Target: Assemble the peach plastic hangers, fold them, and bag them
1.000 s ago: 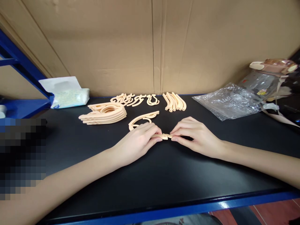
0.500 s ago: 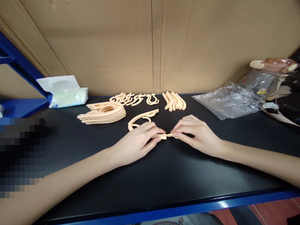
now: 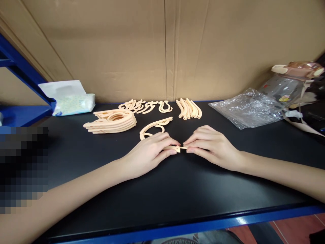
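Note:
Between thumb and fingers, my left hand (image 3: 149, 154) pinches a beige plastic hanger arm (image 3: 175, 148), most of it covered by the hand. My right hand (image 3: 215, 147) is closed on a thin beige curved piece (image 3: 183, 147), whose tip meets the end of the hanger arm; its full shape is hidden. Just beyond my left hand lies a partly assembled folding hanger (image 3: 156, 122) with a curved hook part. A stack of folded hangers (image 3: 111, 127) sits farther left. Loose hooks (image 3: 138, 106) and a row of hanger arms (image 3: 188, 109) lie along the back.
At the back left stands a white tissue pack (image 3: 74, 103). A clear plastic bag (image 3: 246, 110) and a transparent bottle (image 3: 285, 86) with a strap are at the right. Cardboard (image 3: 114, 51) walls the back of the black table (image 3: 177, 196), which has a blue front edge.
The thin piece in my right hand has turned and now shows as a narrow straight sliver at the hanger arm's end. My right fingers have shifted slightly left; my left hand stays nearly still.

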The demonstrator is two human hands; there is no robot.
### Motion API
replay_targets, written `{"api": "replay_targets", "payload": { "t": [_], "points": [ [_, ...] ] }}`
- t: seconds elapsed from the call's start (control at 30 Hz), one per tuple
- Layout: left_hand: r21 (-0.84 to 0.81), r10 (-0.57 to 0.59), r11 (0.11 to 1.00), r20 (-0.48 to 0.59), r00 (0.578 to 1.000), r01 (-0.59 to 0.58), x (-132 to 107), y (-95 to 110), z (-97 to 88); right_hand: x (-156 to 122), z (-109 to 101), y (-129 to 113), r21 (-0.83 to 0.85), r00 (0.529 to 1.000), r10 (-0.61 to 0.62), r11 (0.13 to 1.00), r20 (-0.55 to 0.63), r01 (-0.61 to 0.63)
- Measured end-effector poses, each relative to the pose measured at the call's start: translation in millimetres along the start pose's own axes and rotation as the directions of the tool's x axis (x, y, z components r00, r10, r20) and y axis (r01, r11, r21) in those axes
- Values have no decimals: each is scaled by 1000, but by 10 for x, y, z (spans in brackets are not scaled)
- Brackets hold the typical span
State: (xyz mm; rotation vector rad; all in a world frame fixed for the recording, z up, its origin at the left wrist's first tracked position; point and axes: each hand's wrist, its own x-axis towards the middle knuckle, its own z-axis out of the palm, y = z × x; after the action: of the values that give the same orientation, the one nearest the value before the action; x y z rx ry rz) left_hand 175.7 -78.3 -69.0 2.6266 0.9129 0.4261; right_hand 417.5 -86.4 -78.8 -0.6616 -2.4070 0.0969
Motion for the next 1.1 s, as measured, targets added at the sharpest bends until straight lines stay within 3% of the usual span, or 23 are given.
{"api": "replay_targets", "payload": {
  "t": [0.4,1.1],
  "points": [
    [-101,-8,995,-4,1000,8,-4,-3,17,-3,10,-37,-77,990,-136,988,-37,132],
    [-146,26,989,15,1000,-24,36,-52,13,-24,-6,-62,-151,996,-12,988,-92,-2]
  ]
}}
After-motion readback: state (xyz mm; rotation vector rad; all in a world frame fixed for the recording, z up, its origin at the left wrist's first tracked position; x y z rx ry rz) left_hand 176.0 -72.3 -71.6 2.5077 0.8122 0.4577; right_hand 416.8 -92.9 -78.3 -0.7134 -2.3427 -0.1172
